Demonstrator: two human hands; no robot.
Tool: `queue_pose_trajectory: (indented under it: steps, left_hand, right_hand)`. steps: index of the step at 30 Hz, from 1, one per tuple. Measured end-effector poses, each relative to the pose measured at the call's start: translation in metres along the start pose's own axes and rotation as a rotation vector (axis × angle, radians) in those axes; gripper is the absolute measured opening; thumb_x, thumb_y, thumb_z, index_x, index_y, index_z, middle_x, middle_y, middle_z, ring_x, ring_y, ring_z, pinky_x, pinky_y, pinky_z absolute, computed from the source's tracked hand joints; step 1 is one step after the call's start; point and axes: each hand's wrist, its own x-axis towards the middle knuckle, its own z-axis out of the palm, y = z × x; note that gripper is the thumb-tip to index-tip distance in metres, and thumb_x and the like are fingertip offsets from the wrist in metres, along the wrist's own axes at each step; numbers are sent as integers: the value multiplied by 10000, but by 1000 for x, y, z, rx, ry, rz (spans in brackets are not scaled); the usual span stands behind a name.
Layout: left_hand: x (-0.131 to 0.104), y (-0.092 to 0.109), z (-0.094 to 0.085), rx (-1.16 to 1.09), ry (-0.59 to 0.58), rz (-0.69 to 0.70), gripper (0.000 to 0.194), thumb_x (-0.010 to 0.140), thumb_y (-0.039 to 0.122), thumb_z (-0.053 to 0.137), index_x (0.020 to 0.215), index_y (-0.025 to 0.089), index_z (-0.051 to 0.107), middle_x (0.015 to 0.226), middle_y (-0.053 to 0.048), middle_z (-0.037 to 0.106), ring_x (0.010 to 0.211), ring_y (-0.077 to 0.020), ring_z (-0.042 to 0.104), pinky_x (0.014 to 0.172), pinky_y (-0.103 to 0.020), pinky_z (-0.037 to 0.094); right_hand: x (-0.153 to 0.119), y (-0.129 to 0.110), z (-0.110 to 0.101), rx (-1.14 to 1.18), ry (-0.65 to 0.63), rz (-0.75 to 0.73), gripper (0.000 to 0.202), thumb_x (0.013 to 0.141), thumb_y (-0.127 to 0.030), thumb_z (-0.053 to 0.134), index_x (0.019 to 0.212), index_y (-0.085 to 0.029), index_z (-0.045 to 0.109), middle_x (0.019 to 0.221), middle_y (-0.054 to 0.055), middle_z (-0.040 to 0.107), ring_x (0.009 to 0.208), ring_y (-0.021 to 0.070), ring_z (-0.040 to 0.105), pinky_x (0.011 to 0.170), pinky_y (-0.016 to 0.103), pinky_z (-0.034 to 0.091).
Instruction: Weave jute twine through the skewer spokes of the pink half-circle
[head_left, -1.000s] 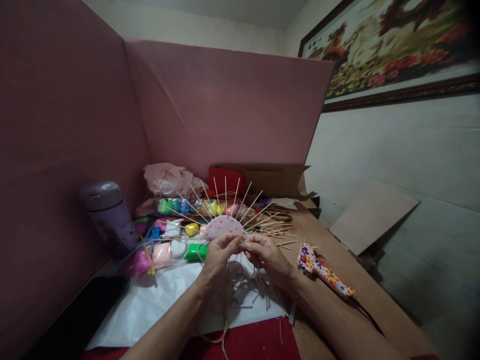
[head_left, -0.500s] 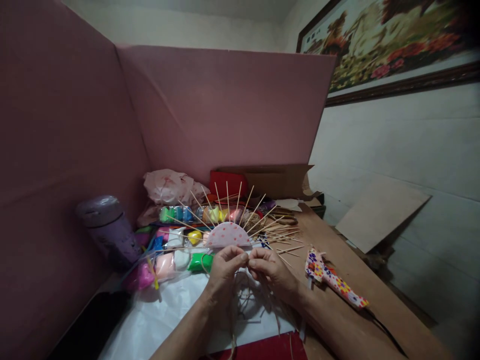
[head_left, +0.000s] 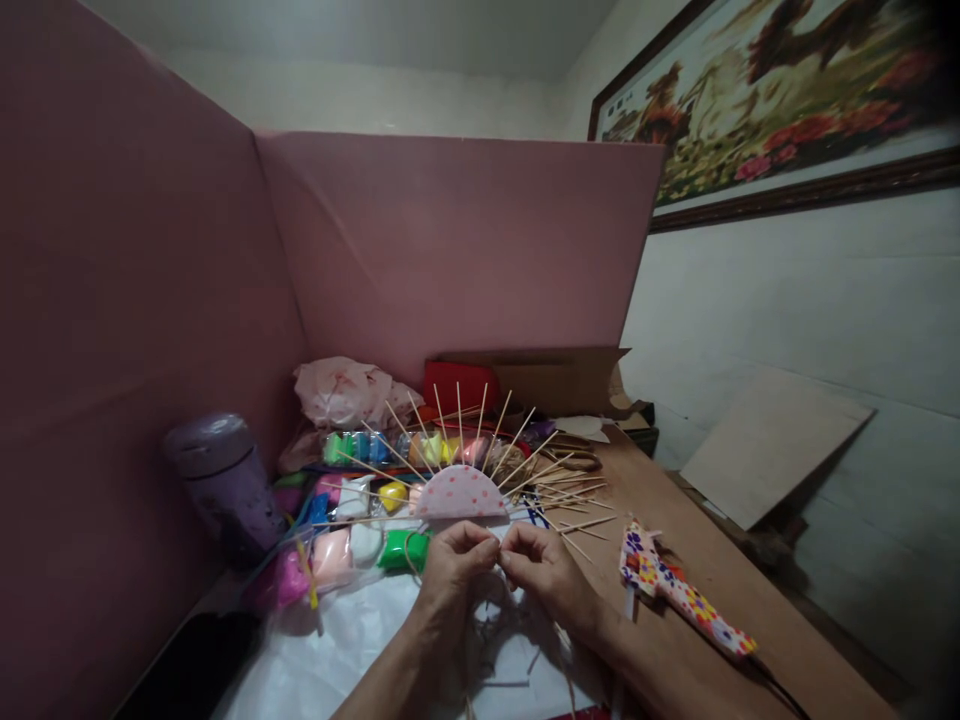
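My left hand (head_left: pixel 459 562) and my right hand (head_left: pixel 541 572) meet fingertip to fingertip, each closed in a pinch. Thin brown twine (head_left: pixel 566 668) trails down below them, and a loop of it curves out beside the left hand. The exact bit between the fingertips is hidden. Just beyond the hands stands a half-round piece covered in pink dotted cloth (head_left: pixel 461 494). Thin wooden sticks (head_left: pixel 458 420) fan out from its curved edge like rays.
Packets of coloured clay (head_left: pixel 403 550) lie at the left, near a purple flask (head_left: pixel 225 485). Loose sticks (head_left: pixel 574 492) and a flower-patterned glue gun (head_left: pixel 686 590) with a cord are at the right. White sheeting (head_left: pixel 337 655) lies under my arms. A pink partition (head_left: pixel 457 240) stands behind.
The view has tipped up slightly, so everything sits lower in the picture. Both hands remain pinched together, with only small finger movements. Less of the dark red sheet at the bottom shows.
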Motion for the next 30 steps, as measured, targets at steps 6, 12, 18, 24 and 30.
queue_pose_trajectory:
  steps: [6, 12, 18, 24, 30]
  left_hand:
    - [-1, 6, 2, 96, 17, 43, 288, 540, 349, 785, 590, 121, 615, 510, 6, 555, 450, -84, 484, 459, -207, 371]
    - [1, 4, 0, 153, 24, 91, 269, 545, 336, 782, 573, 126, 617, 502, 10, 542, 462, -80, 467, 455, -198, 358]
    - [2, 4, 0, 172, 28, 105, 231, 562, 320, 775, 648, 131, 674, 544, 2, 573, 511, -79, 483, 506, -193, 368]
    - [-2, 8, 3, 215, 19, 155, 211, 599, 325, 743, 693, 142, 698, 602, -23, 605, 562, -105, 490, 555, -214, 385]
    - [-4, 7, 4, 252, -2, 176, 211, 628, 343, 722, 684, 142, 689, 608, -25, 601, 571, -112, 490, 561, -218, 381]
  right_hand:
    - [0, 1, 2, 12, 24, -15, 167, 709, -295, 584, 609, -177, 521, 509, -38, 496, 492, 101, 423, 521, 238, 329]
    - [1, 3, 1, -34, 41, -60, 155, 709, -270, 593, 601, -177, 534, 528, -34, 510, 513, 105, 443, 530, 237, 338]
    - [-1, 0, 2, -12, 92, -63, 229, 745, -353, 611, 627, -168, 544, 538, -25, 524, 513, 106, 447, 534, 241, 336]
    - [0, 4, 2, -16, 101, -74, 242, 742, -383, 627, 643, -170, 570, 578, -16, 541, 546, 118, 479, 549, 247, 361]
    - [0, 5, 2, -13, 114, -89, 226, 755, -362, 617, 638, -173, 572, 570, -20, 537, 538, 116, 479, 546, 245, 365]
